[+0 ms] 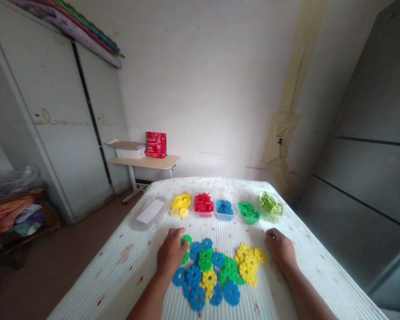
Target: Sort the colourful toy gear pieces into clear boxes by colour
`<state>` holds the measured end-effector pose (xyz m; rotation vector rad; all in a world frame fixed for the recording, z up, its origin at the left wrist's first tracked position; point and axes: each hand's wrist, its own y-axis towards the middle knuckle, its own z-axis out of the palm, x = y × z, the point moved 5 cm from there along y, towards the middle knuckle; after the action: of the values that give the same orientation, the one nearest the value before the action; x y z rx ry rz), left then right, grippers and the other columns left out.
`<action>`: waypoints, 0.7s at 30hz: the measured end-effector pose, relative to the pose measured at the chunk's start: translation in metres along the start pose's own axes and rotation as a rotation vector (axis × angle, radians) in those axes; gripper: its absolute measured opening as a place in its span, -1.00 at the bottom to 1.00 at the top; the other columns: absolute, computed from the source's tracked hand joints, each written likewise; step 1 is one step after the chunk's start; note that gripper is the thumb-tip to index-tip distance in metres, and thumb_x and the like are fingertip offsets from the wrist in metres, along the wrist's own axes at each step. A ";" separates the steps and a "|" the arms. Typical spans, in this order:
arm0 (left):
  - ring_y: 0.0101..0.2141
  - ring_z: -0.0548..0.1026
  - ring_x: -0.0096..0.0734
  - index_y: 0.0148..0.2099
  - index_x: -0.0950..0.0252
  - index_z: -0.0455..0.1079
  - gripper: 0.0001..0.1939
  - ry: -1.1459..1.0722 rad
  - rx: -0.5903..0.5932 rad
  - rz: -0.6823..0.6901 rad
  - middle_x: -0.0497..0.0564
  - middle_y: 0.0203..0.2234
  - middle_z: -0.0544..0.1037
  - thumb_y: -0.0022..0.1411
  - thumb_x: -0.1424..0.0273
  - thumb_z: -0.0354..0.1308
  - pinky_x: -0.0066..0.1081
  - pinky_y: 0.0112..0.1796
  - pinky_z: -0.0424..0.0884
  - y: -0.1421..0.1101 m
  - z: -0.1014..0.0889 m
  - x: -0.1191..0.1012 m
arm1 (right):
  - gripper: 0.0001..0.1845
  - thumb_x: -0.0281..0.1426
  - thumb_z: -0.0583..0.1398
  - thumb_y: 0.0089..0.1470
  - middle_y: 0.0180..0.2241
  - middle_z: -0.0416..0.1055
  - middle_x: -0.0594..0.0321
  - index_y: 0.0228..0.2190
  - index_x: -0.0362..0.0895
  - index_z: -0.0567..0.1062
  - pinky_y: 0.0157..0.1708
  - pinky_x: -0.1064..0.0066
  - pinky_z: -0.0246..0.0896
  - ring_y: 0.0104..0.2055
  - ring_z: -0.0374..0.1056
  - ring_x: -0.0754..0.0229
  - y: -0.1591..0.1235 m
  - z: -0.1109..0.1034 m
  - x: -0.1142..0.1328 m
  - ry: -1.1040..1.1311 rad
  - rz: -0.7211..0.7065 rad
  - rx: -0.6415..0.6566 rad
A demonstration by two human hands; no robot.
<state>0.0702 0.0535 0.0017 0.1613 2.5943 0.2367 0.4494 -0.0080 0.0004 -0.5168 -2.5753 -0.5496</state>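
Observation:
My left hand (pixel 173 251) rests at the left end of a loose pile of flower-shaped notched discs. Its thumb and forefinger are apart, beside or touching a green disc (pixel 186 240); no firm grip shows. My right hand (pixel 282 249) is closed at the right of the pile, with a small dark object (pixel 272 236) showing between its fingers, too small to name. Between the hands lie blue discs (pixel 197 298), green discs (pixel 229 271) and yellow discs (pixel 248 264), several overlapping. A single yellow disc (pixel 260 255) is nearest my right hand.
Behind the discs stand clear tubs of yellow pieces (pixel 181 203), red pieces (pixel 203 203), blue pieces (pixel 224 207), green pieces (pixel 249 211) and light green pieces (pixel 270 205). A clear lid (pixel 148 214) lies left. A side table (pixel 160 162) holds a red bag (pixel 156 145).

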 end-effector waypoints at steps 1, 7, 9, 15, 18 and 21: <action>-0.10 0.36 -0.42 -0.04 0.21 0.35 -0.66 -0.011 -0.019 0.015 0.01 -0.13 0.39 0.10 0.43 0.03 -0.48 -0.12 0.22 0.000 -0.002 -0.002 | -0.75 -0.35 0.01 -0.07 -0.37 0.50 0.19 -0.40 -0.10 0.45 -0.37 0.45 0.16 -0.34 0.40 0.16 0.000 0.000 0.000 0.002 -0.002 0.001; -0.10 0.31 -0.27 -0.12 0.14 0.46 -0.72 0.036 0.036 0.236 0.02 -0.14 0.44 0.10 0.34 0.06 -0.31 -0.07 0.17 -0.013 -0.003 -0.032 | -0.76 -0.35 0.00 -0.05 -0.37 0.50 0.20 -0.40 -0.09 0.44 -0.39 0.46 0.15 -0.35 0.40 0.16 -0.001 0.000 0.001 0.000 -0.014 -0.012; -0.07 0.29 -0.21 -0.15 0.12 0.46 -0.73 0.093 0.077 0.234 0.01 -0.11 0.43 0.08 0.30 0.08 -0.27 -0.12 0.16 -0.017 0.000 -0.038 | -0.76 -0.36 0.00 -0.05 -0.37 0.50 0.20 -0.40 -0.09 0.44 -0.40 0.46 0.15 -0.35 0.40 0.16 -0.002 0.001 0.001 -0.003 -0.011 -0.003; -0.15 0.35 -0.28 -0.27 0.19 0.42 -0.82 0.063 0.056 0.166 -0.02 -0.25 0.50 0.01 0.41 0.10 -0.33 -0.15 0.18 -0.014 -0.001 -0.033 | -0.77 -0.38 -0.01 -0.04 -0.38 0.50 0.21 -0.42 -0.08 0.43 -0.39 0.47 0.15 -0.36 0.40 0.18 -0.001 0.001 0.001 -0.008 -0.027 -0.015; -0.27 0.43 -0.37 -0.31 0.25 0.43 -0.81 -0.195 0.055 0.148 -0.01 -0.36 0.54 0.02 0.51 0.03 -0.42 -0.20 0.27 -0.006 0.000 -0.028 | -0.77 -0.38 -0.01 -0.05 -0.39 0.50 0.22 -0.43 -0.08 0.44 -0.39 0.48 0.15 -0.36 0.40 0.19 -0.002 0.000 0.003 -0.017 -0.040 -0.022; -0.32 0.48 -0.40 -0.27 0.30 0.46 -0.77 -0.466 0.130 0.148 0.00 -0.38 0.57 0.03 0.50 0.01 -0.48 -0.26 0.34 0.002 0.012 -0.032 | -0.76 -0.39 -0.01 -0.06 -0.39 0.50 0.20 -0.43 -0.09 0.45 -0.40 0.47 0.14 -0.36 0.40 0.18 -0.002 -0.001 0.006 -0.029 -0.034 -0.019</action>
<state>0.1040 0.0520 0.0083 0.4055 2.1347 0.0701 0.4439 -0.0091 0.0036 -0.4912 -2.6127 -0.5835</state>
